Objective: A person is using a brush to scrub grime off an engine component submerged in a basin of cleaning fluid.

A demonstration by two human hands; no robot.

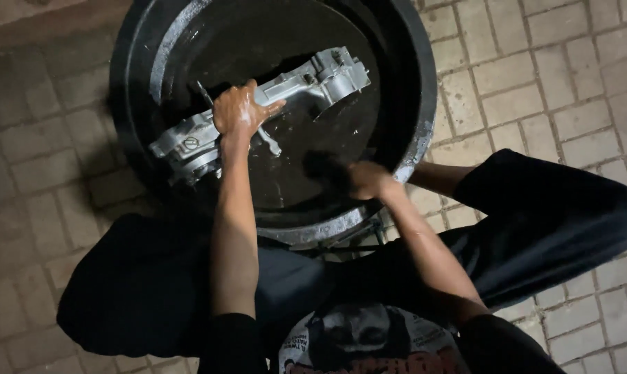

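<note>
The left hand point(238, 111) is wet and closed around the middle of a long silver metal engine casing point(306, 83), fingers wrapped over its upper edge and thumb pointing toward the wider end. The casing lies tilted across a round black tub point(417, 104) that holds dark, shiny liquid; one end reaches up and away from the left hand, the other end, with ribbed edges, sits just below and to the outer side of that wrist. A thin metal piece point(268, 142) juts out from under the casing just beside the left hand.

The right hand point(365, 181) is near the tub's nearer rim, well apart from the left hand, and is blurred. It appears clenched on a dark object point(325, 168) that sticks out ahead of the knuckles, though its kind cannot be told. Beneath the tub lies a paved brick floor point(535, 76). The person's dark-trousered knees point(549, 215) flank both forearms.
</note>
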